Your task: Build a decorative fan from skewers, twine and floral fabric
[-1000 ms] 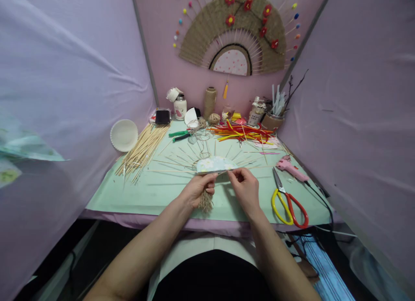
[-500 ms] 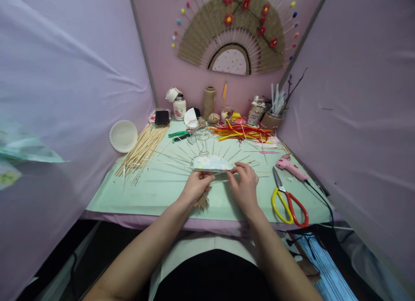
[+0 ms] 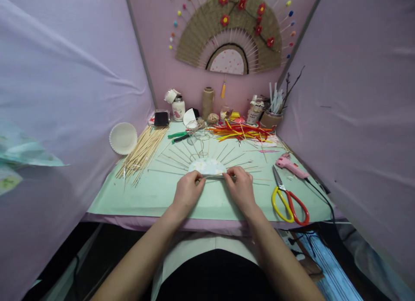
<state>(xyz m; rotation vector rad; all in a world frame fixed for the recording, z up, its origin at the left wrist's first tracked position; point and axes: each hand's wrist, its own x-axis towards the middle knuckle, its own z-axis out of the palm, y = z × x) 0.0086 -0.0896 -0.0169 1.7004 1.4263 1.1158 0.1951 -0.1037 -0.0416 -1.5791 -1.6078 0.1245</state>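
A half-round piece of pale blue floral fabric (image 3: pixel 207 166) lies on the table with thin bamboo sticks (image 3: pixel 177 154) fanning out around it. At its straight lower edge, my left hand (image 3: pixel 189 190) is closed in a pinch at the left corner. Opposite it, my right hand (image 3: pixel 241 187) pinches near the right corner. A thin strand that looks like twine (image 3: pixel 214 176) runs between the two pinches along that edge; its ends are hidden by the fingers.
Scissors (image 3: pixel 281 188) and a pink glue gun (image 3: pixel 292 166) lie at right. Loose bamboo sticks (image 3: pixel 142 152) are piled at left, beside a white bowl (image 3: pixel 123 138). Green-handled pliers (image 3: pixel 177 135), red and yellow pipe cleaners (image 3: pixel 243 131) and jars (image 3: pixel 178 108) stand farther back. A decorated fan (image 3: pixel 194 43) hangs behind.
The fan piece has tipped back from tilted to nearly flat and shifted slightly left. My left hand has moved left, and the frayed bundle beneath it no longer shows.
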